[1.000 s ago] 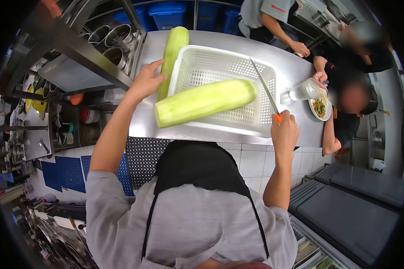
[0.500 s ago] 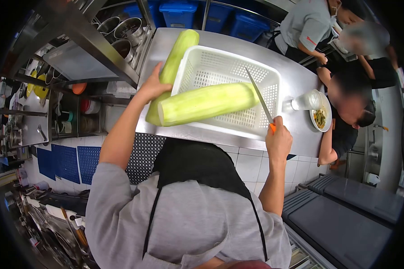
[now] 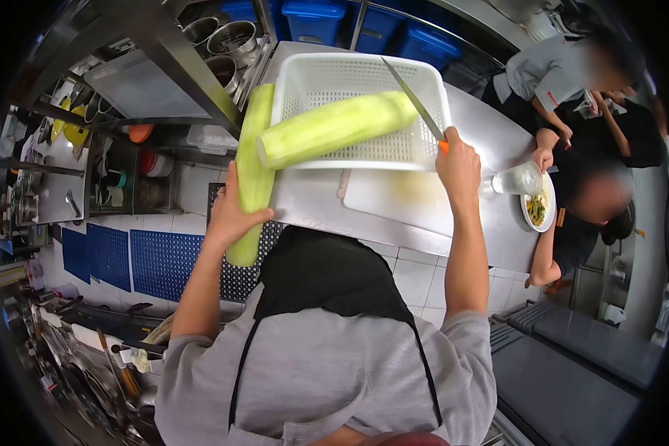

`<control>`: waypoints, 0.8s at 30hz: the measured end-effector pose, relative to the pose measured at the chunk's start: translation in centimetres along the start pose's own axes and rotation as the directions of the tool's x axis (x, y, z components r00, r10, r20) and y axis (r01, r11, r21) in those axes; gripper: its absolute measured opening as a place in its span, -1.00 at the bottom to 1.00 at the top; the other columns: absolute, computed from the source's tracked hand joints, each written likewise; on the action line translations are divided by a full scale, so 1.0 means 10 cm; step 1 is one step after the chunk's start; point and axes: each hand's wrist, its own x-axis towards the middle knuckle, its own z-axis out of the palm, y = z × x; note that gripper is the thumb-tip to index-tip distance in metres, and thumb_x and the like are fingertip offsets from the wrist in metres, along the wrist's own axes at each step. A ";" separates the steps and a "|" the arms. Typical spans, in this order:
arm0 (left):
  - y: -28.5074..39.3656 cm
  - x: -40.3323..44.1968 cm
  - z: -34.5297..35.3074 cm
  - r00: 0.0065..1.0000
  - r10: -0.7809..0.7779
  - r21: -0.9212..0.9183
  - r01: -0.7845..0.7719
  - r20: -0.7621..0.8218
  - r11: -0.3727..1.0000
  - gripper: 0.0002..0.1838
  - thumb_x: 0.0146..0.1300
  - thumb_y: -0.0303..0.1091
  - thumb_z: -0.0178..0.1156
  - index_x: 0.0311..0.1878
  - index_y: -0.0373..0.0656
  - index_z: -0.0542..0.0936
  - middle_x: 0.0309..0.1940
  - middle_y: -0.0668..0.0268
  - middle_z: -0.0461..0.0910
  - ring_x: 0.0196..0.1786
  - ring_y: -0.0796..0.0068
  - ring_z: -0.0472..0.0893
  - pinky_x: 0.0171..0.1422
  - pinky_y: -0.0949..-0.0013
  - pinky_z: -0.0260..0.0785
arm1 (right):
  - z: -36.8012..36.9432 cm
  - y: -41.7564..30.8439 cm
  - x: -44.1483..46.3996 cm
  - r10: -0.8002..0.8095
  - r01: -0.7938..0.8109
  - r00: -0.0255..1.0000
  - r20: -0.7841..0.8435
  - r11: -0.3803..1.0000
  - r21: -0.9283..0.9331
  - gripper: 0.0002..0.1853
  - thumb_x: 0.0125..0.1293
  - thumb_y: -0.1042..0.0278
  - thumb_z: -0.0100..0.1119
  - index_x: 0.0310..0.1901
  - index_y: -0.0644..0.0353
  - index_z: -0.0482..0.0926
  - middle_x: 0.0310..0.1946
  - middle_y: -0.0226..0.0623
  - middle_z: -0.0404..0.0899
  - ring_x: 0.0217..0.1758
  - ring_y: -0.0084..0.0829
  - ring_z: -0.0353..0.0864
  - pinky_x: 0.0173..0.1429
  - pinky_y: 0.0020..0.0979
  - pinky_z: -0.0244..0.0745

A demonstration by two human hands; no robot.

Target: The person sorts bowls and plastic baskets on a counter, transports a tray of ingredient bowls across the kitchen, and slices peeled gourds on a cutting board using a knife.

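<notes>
My left hand (image 3: 230,212) grips a long, pale green peeled gourd (image 3: 256,167), thumb across its top. This gourd lies along the left side of the white perforated basket (image 3: 360,63), its near end sticking out past the table edge. A second peeled gourd (image 3: 338,128) rests slantwise over the basket, its cut left end beyond the rim. My right hand (image 3: 461,167) is closed round the orange handle of a knife (image 3: 416,100), at the basket's near right corner. The blade points up and left over the basket. A white cutting board (image 3: 394,197) shows in front of the basket.
The steel table (image 3: 305,204) also bears a clear cup (image 3: 518,179) and a plate of food (image 3: 537,204) at the right. A person's hand (image 3: 543,158) touches the cup. Metal pots (image 3: 233,43) stand on the left shelf; blue bins (image 3: 314,21) are behind.
The basket has moved away from me with the second gourd on it, uncovering the cutting board. My left hand has drawn the left gourd nearer, over the edge. The knife stays in my right hand.
</notes>
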 end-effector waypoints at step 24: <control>-0.41 -1.28 -0.42 0.966 -0.097 -0.828 0.255 0.239 0.500 0.36 -0.33 -0.19 0.70 0.60 -0.35 0.18 0.31 0.13 0.54 0.27 0.31 0.60 0.39 0.31 0.43 | 0.87 -0.05 2.16 -0.267 0.276 0.959 -0.094 0.955 0.110 -0.72 0.30 0.19 0.40 -0.10 0.07 0.51 -0.33 0.03 0.74 -0.17 0.13 0.75 -0.06 0.05 0.60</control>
